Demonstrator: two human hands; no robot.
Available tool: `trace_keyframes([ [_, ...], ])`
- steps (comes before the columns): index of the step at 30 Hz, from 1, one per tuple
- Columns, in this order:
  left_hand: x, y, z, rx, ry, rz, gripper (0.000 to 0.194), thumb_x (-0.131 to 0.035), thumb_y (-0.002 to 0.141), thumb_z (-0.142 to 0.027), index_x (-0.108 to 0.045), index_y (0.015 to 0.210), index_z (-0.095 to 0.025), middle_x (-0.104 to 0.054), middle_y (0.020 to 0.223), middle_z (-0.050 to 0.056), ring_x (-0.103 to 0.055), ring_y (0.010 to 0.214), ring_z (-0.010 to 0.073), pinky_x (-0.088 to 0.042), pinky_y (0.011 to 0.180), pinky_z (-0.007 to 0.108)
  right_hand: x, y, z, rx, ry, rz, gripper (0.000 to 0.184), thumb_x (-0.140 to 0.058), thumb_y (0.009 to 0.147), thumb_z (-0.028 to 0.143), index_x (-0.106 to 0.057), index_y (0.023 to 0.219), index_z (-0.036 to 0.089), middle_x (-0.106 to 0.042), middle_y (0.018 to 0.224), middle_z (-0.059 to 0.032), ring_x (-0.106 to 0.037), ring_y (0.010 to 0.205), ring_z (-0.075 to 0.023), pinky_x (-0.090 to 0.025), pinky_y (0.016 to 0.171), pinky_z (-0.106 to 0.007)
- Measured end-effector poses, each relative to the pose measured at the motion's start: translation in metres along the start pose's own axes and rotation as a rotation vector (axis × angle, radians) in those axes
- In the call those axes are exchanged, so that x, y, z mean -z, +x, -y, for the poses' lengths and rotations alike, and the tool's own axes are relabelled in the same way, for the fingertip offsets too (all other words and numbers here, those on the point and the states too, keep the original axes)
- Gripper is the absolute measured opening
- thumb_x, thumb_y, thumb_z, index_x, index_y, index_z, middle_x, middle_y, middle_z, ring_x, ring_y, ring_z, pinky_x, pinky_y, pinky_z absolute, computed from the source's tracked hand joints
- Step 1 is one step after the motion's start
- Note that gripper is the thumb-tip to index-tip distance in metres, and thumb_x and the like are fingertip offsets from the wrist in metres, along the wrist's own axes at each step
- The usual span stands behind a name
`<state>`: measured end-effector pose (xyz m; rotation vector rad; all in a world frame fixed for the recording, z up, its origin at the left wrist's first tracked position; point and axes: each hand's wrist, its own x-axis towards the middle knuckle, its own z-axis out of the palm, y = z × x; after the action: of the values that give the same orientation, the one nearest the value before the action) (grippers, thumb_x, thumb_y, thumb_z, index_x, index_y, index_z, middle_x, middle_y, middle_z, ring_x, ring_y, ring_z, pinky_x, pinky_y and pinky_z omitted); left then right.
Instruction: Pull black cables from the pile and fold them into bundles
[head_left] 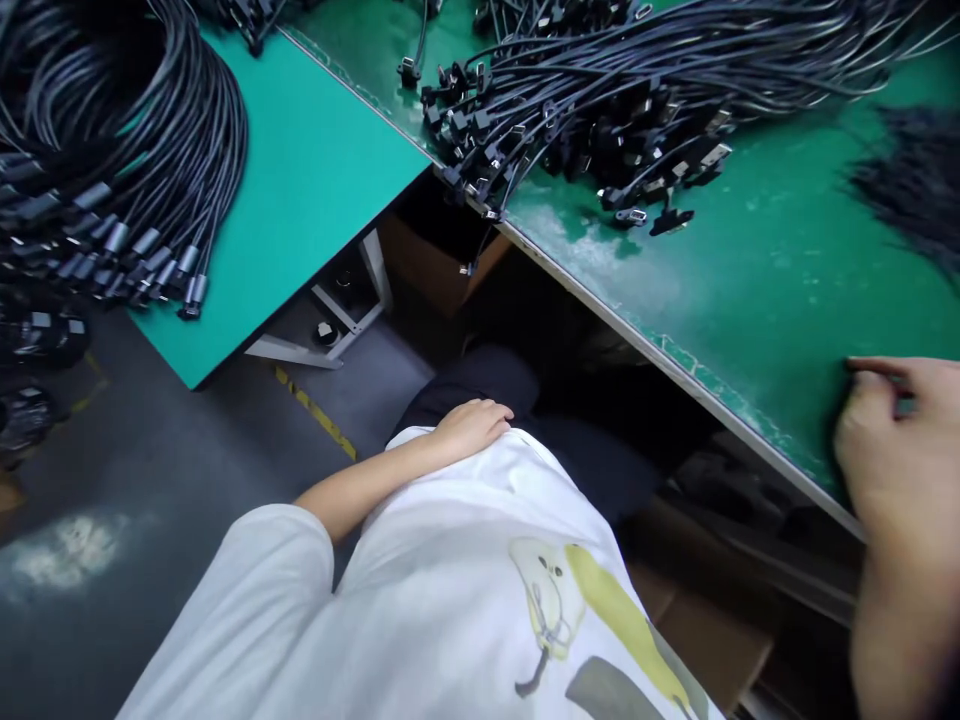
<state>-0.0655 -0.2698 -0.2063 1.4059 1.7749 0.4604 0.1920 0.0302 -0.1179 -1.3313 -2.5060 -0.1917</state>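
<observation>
My left hand (476, 432) lies flat across my lap at the hem of the white shirt, fingers stretched out and nothing in it. On the green table at the right edge, my right hand (896, 440) rests with fingers curled and drawn together, slightly blurred. Whatever it holds, if anything, is hidden. Farther back on that table a big bundle of black cables (645, 70) lies with connectors toward me, some hanging over the edge. A pile of thin black strands (915, 180) lies beyond my right hand.
A second green table (300, 170) at the left carries a coiled bundle of black cables with grey connectors (120, 240). Between the tables are a white metal frame (360, 320) and a cardboard box (435, 255). Yellow tape (315, 410) marks the grey floor.
</observation>
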Motion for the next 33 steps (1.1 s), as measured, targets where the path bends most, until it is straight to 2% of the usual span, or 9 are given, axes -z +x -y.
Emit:
trace_keyframes([
  [8,-0.004,-0.009,0.017,-0.023,-0.063,-0.007,0.036,-0.037,0.097,-0.030,-0.059,0.124,-0.019,-0.065,0.119,0.007,-0.058,0.112,0.0208,-0.043,0.102,0.034,-0.001,0.003,0.014,-0.199,-0.162,0.075,0.031,-0.052,0.088,0.017,-0.071,0.102,-0.004,-0.068,0.095,-0.0232,-0.059,0.095,-0.0252,-0.039,0.073,-0.037],
  [14,-0.002,-0.006,0.023,-0.001,-0.154,-0.039,0.033,-0.043,0.096,-0.029,-0.062,0.121,-0.018,-0.066,0.119,0.008,-0.059,0.112,0.0225,-0.044,0.102,0.037,0.008,0.010,0.023,-0.205,-0.201,0.127,0.035,-0.052,0.091,0.022,-0.073,0.099,-0.006,-0.067,0.086,-0.0220,-0.056,0.090,-0.0229,-0.037,0.065,-0.035],
  [18,0.011,-0.007,0.010,-0.022,-0.093,-0.108,0.028,-0.043,0.096,-0.024,-0.064,0.114,-0.018,-0.069,0.113,0.006,-0.062,0.108,0.0194,-0.047,0.099,0.033,0.026,0.013,0.031,-0.156,-0.166,0.123,0.034,-0.051,0.091,0.021,-0.073,0.098,-0.004,-0.069,0.091,-0.0233,-0.059,0.087,-0.0227,-0.040,0.065,-0.033],
  [20,0.029,-0.011,-0.001,-0.048,-0.072,-0.215,0.029,-0.039,0.098,-0.021,-0.063,0.113,-0.018,-0.069,0.110,0.007,-0.064,0.104,0.0176,-0.049,0.096,0.032,0.035,0.012,0.032,-0.096,-0.136,0.099,0.035,-0.047,0.093,0.023,-0.073,0.097,-0.001,-0.069,0.094,-0.0223,-0.061,0.086,-0.0219,-0.043,0.066,-0.030],
  [22,0.061,-0.011,-0.012,-0.120,-0.210,-0.492,0.028,-0.039,0.099,-0.023,-0.064,0.109,-0.019,-0.070,0.104,0.006,-0.065,0.097,0.0160,-0.052,0.090,0.030,0.040,0.013,0.031,-0.041,-0.118,0.061,0.035,-0.045,0.095,0.024,-0.073,0.097,0.004,-0.070,0.097,-0.0192,-0.062,0.085,-0.0208,-0.045,0.069,-0.028],
  [26,0.158,0.014,-0.041,-0.269,-0.072,-0.970,0.026,-0.044,0.097,-0.026,-0.062,0.115,-0.021,-0.066,0.104,0.009,-0.063,0.097,0.0192,-0.050,0.090,0.035,0.041,0.015,0.022,0.069,-0.107,-0.011,0.031,-0.044,0.096,0.022,-0.071,0.098,0.007,-0.069,0.098,-0.0158,-0.063,0.087,-0.0211,-0.047,0.076,-0.027],
  [28,0.197,0.039,-0.056,-0.243,0.095,-1.107,0.033,-0.048,0.095,-0.028,-0.056,0.125,-0.019,-0.062,0.115,0.013,-0.059,0.107,0.0221,-0.046,0.098,0.040,0.039,0.015,0.014,0.140,-0.101,-0.056,0.032,-0.042,0.097,0.021,-0.070,0.098,0.005,-0.068,0.098,-0.0168,-0.062,0.086,-0.0223,-0.048,0.079,-0.029],
  [30,0.214,0.062,-0.062,-0.176,0.211,-1.104,0.039,-0.050,0.094,-0.031,-0.051,0.130,-0.016,-0.059,0.118,0.015,-0.056,0.110,0.0238,-0.044,0.100,0.043,0.035,0.015,0.005,0.212,-0.089,-0.106,0.034,-0.039,0.097,0.022,-0.069,0.099,0.005,-0.067,0.097,-0.0172,-0.062,0.083,-0.0233,-0.049,0.077,-0.031],
  [33,0.199,0.077,-0.054,-0.024,0.312,-1.139,0.048,-0.055,0.091,-0.035,-0.046,0.133,-0.013,-0.053,0.125,0.018,-0.049,0.121,0.0280,-0.039,0.106,0.048,0.027,0.013,-0.008,0.302,-0.048,-0.159,0.037,-0.036,0.097,0.023,-0.068,0.101,0.005,-0.066,0.097,-0.0163,-0.061,0.076,-0.0240,-0.049,0.069,-0.035],
])
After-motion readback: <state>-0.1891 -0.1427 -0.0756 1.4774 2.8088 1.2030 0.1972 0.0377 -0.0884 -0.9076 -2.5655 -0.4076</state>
